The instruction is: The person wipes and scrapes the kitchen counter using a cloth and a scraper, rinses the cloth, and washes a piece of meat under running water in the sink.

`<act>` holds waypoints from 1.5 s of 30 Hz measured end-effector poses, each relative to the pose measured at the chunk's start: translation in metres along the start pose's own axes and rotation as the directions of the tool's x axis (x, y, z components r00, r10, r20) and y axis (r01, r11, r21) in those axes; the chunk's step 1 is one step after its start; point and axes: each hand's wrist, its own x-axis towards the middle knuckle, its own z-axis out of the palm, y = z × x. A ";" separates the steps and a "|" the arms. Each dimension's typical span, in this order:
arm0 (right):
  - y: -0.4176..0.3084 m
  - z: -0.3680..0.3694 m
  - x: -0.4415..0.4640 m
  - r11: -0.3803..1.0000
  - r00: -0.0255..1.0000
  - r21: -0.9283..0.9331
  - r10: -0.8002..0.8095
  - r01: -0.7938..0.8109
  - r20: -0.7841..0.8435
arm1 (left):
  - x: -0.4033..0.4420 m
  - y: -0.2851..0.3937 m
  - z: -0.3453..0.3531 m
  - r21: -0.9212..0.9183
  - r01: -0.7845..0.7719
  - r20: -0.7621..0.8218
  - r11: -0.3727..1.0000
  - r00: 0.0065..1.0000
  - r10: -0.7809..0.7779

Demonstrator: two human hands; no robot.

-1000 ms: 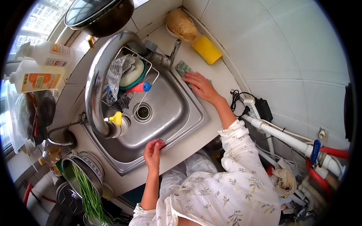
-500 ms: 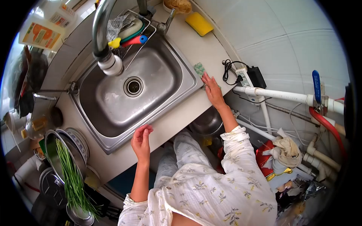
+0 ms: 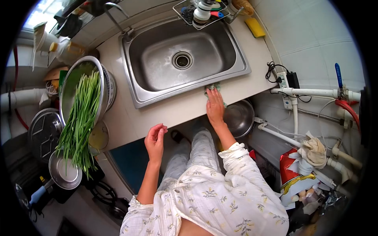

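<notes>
Since half a second ago, the right hand [image 3: 215, 109] has drawn the green-and-white cloth [image 3: 213, 87] from beside the sink's right edge round to the strip of counter [image 3: 157, 113] in front of it, and my head view has swung so that the sink [image 3: 153, 55] now sits higher in the picture. I see that hand laid flat, fingers long and nearly together, pressing on the cloth rather than closed around it; bits of green show past the fingertips and along the hand's outer side, and I cannot tell whether any of it is pinched beneath the palm. The cloth lies close to the sink's front rim, toward its right end; whether it touches the metal I can't make out. On my other side the left hand [image 3: 155, 138] hangs near the counter's front edge, fingers loosely half-curled with the thumb apart, with nothing that I can see in its grasp. Further left, long green stalks [image 3: 80, 122] spill over the rim of a tilted metal bowl [image 3: 74, 76]. Past the sink's far right corner lies a yellow sponge [image 3: 255, 28], and a round metal basin [image 3: 241, 118] sits below the counter, beyond the right wrist.
</notes>
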 end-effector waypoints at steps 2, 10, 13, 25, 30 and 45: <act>-0.033 0.019 -0.003 0.998 0.998 -0.022 -0.061 0.061 0.014 | -0.009 -0.001 -0.015 -0.015 -0.022 -0.030 1.000 0.999 0.022; -0.133 0.084 -0.019 0.959 0.963 0.111 -0.265 0.259 0.044 | -0.047 -0.014 -0.066 -0.012 -0.063 -0.130 0.998 0.990 0.061; -0.165 0.101 -0.031 0.913 0.930 0.236 -0.359 0.332 0.082 | -0.060 -0.021 -0.076 -0.004 -0.062 -0.151 0.998 0.987 0.061; -0.056 0.040 -0.007 0.981 0.986 -0.108 -0.165 0.162 -0.016 | -0.090 -0.034 -0.114 -0.065 -0.061 -0.250 0.996 0.967 0.043; -0.139 0.083 -0.009 0.943 0.937 0.090 -0.330 0.321 0.116 | -0.093 -0.040 -0.110 -0.105 -0.066 -0.257 0.992 0.966 0.037; -0.122 0.054 0.001 0.942 0.926 0.103 -0.334 0.320 0.176 | -0.046 -0.034 -0.116 0.037 -0.118 -0.193 0.992 0.973 0.123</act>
